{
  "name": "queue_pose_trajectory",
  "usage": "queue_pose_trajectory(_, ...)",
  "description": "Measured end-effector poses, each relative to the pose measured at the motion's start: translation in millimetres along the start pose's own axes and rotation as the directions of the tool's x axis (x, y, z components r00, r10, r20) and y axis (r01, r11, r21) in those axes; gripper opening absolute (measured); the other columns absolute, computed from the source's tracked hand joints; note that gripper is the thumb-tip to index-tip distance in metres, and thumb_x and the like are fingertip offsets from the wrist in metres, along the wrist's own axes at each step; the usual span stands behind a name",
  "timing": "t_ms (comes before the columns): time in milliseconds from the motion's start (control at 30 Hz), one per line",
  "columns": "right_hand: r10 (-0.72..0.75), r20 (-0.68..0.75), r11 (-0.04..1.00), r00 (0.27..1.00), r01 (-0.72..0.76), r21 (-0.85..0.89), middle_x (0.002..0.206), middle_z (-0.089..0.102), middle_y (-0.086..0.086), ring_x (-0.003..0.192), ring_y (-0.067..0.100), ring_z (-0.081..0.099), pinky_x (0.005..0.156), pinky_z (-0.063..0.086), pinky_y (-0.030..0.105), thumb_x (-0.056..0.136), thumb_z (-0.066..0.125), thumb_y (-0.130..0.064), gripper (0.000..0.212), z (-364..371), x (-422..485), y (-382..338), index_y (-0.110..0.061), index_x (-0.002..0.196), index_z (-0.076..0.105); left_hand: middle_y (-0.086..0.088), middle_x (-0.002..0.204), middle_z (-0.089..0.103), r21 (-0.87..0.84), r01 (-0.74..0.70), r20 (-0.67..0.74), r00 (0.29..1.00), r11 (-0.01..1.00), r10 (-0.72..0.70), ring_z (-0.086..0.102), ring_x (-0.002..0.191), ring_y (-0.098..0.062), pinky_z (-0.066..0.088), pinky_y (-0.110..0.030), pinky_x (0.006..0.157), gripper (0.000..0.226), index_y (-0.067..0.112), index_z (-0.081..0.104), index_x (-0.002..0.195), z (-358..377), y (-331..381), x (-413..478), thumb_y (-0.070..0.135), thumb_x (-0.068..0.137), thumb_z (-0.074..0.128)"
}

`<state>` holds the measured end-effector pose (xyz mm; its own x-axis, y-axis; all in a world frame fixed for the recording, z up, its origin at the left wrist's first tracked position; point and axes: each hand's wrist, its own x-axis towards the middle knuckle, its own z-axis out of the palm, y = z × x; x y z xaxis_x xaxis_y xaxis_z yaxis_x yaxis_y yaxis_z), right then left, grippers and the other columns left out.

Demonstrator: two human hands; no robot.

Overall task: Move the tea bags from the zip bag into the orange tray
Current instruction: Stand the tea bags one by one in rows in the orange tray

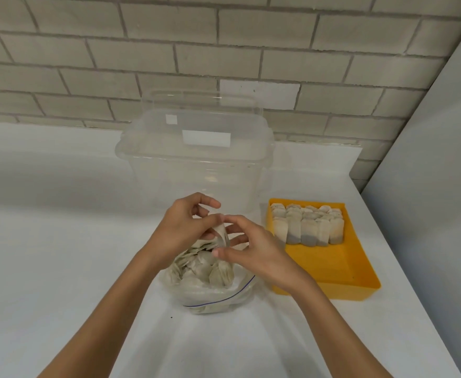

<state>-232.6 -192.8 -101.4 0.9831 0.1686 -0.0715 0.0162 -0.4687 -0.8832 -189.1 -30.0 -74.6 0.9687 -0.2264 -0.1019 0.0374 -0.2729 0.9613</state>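
A clear zip bag (pixel 218 300) with a blue seal line lies open on the white table, full of pale tea bags (pixel 196 268). Both hands meet just above its mouth. My left hand (pixel 183 227) and my right hand (pixel 254 252) together pinch one tea bag (pixel 222 236), held upright between their fingertips. To the right stands the orange tray (pixel 341 271). Several tea bags (pixel 307 226) stand in rows across its far half, while its near half is bare.
A large clear plastic box (pixel 196 170) with its lid stands right behind the hands. A brick wall runs along the back of the table. A grey panel (pixel 428 186) borders the table on the right, close to the tray.
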Motion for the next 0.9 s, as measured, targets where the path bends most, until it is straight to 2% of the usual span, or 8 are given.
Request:
queue_pose_trajectory(67, 0.008, -0.027, 0.997, 1.000, -0.006, 0.074, 0.116, 0.060, -0.015, 0.095, 0.001, 0.062, 0.082, 0.051, 0.019, 0.075, 0.077, -0.039, 0.060, 1.0, 1.0, 0.9, -0.039, 0.128, 0.049, 0.000, 0.079, 0.058, -0.020, 0.005, 0.024, 1.000, 1.000, -0.005, 0.064, 0.057, -0.011, 0.052, -0.017, 0.060, 0.021, 0.019, 0.067, 0.102, 3.4, 3.4, 1.0, 0.018, 0.083, 0.073)
queue_pose_trajectory(133, 0.027, -0.031, 0.977, 0.999, -0.020, 0.214, 0.115, 0.064, -0.011, 0.090, 0.002, 0.065, 0.077, 0.051, 0.019, 0.077, 0.076, -0.039, 0.058, -1.3, 1.5, 0.8, -0.036, 0.129, 0.050, 0.002, 0.076, 0.059, -0.022, 0.000, 0.064, 0.998, 1.000, 0.001, 0.064, 0.059, -0.010, 0.053, -0.017, 0.062, 0.023, 0.018, 0.067, 0.103, 3.7, 6.0, 2.7, 0.019, 0.081, 0.075)
queue_pose_trajectory(233, 0.073, -0.040, 0.922, 0.997, -0.053, 0.383, 0.096, 0.069, -0.011, 0.077, 0.004, 0.063, 0.068, 0.046, 0.020, 0.078, 0.069, -0.043, 0.050, -8.2, 2.0, 1.8, -0.029, 0.124, 0.057, 0.002, 0.077, 0.063, -0.001, -0.024, 0.137, 0.990, 1.000, 0.024, 0.064, 0.067, -0.007, 0.052, -0.016, 0.064, 0.024, 0.017, 0.069, 0.101, -0.4, 9.8, 6.5, 0.022, 0.079, 0.076)
queue_pose_trajectory(300, 0.082, -0.056, 0.905, 0.995, -0.051, 0.422, 0.079, 0.066, -0.009, 0.067, 0.005, 0.057, 0.064, 0.043, 0.021, 0.081, 0.069, -0.035, 0.036, -13.0, 3.1, 5.2, -0.020, 0.113, 0.065, 0.001, 0.080, 0.067, 0.007, -0.037, 0.157, 0.987, 0.999, 0.035, 0.063, 0.070, -0.006, 0.050, -0.014, 0.063, 0.022, 0.016, 0.071, 0.098, -3.1, 12.1, 9.0, 0.022, 0.077, 0.077)
queue_pose_trajectory(400, 0.080, -0.082, 0.894, 0.993, -0.035, 0.446, 0.072, 0.062, -0.001, 0.058, 0.005, 0.048, 0.057, 0.041, 0.018, 0.087, 0.068, -0.017, 0.013, -17.6, 4.9, 9.1, -0.008, 0.096, 0.070, -0.003, 0.082, 0.070, 0.002, -0.051, 0.139, 0.989, 0.999, 0.051, 0.063, 0.072, -0.008, 0.049, -0.014, 0.061, 0.019, 0.014, 0.072, 0.095, -6.5, 14.4, 12.7, 0.020, 0.077, 0.076)
queue_pose_trajectory(533, 0.131, -0.148, 0.851, 0.980, -0.035, 0.524, 0.073, 0.063, 0.003, 0.057, 0.008, 0.052, 0.054, 0.043, 0.018, 0.088, 0.065, -0.014, 0.012, -24.7, 6.9, 10.1, -0.005, 0.094, 0.070, -0.009, 0.087, 0.070, -0.039, -0.065, 0.148, 0.986, 0.997, 0.070, 0.061, 0.074, -0.012, 0.051, -0.015, 0.064, 0.016, 0.010, 0.072, 0.097, -9.7, 16.3, 16.1, 0.014, 0.081, 0.072)
queue_pose_trajectory(700, 0.162, -0.192, 0.836, 0.968, -0.032, 0.547, 0.076, 0.067, 0.005, 0.059, 0.012, 0.061, 0.053, 0.045, 0.020, 0.089, 0.064, -0.012, 0.002, -37.5, 5.3, 10.2, -0.011, 0.088, 0.066, -0.010, 0.089, 0.070, -0.035, -0.071, 0.133, 0.988, 0.997, 0.075, 0.062, 0.074, -0.012, 0.052, -0.017, 0.066, 0.015, 0.012, 0.072, 0.098, -11.8, 17.4, 20.0, 0.015, 0.084, 0.071)
queue_pose_trajectory(900, 0.193, -0.340, 0.920, 0.920, -0.049, 0.389, 0.074, 0.068, 0.000, 0.062, 0.007, 0.060, 0.057, 0.041, 0.021, 0.089, 0.064, -0.014, 0.010, -72.0, 1.9, 16.0, -0.006, 0.095, 0.067, -0.014, 0.092, 0.070, -0.016, -0.079, 0.155, 0.985, 0.997, 0.080, 0.063, 0.073, -0.012, 0.052, -0.017, 0.067, 0.014, 0.013, 0.071, 0.099, -2.2, 23.0, 22.5, 0.017, 0.085, 0.069)
